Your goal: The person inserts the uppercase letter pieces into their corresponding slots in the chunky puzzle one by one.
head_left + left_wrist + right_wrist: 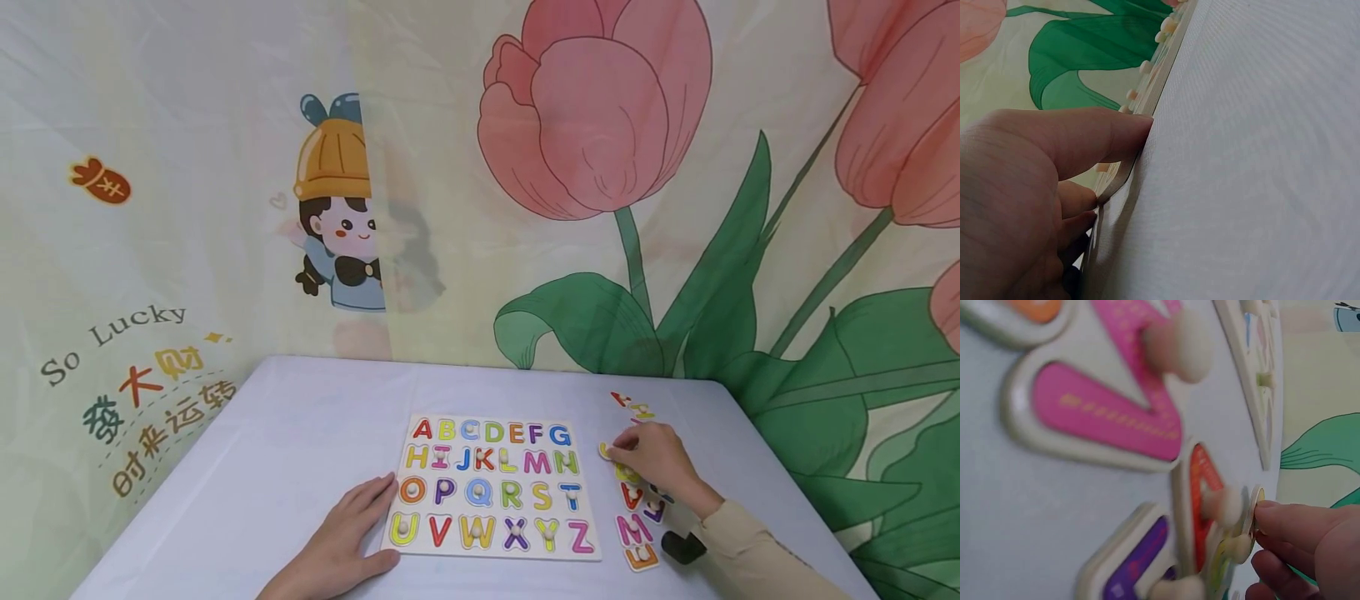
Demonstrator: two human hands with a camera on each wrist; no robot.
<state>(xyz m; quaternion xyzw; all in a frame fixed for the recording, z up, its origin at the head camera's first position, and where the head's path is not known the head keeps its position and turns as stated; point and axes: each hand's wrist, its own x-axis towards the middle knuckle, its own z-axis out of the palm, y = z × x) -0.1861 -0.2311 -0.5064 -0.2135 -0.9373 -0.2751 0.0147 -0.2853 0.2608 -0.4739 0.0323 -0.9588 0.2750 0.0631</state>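
Letter board (495,511): at my twelve o'clock.
Left hand (341,533): thumb and fingers apart, touching the board's edge towards eight o'clock.
Right hand (658,462): clamped on a letter piece at the board's three.
Yellow piece (603,451): between my fingertips.

Left grip (343,527) wide, right grip (660,460) in pinch

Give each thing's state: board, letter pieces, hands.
White rectangular letter board: flat, partly filled
Yellow letter piece: pinched
Pink knobbed M: loose
Orange E piece: loose
Red knobbed letter: loose
Purple knobbed letter: loose
Farther letter pieces: loose
Left hand: touching the board
Right hand: pinching the yellow piece
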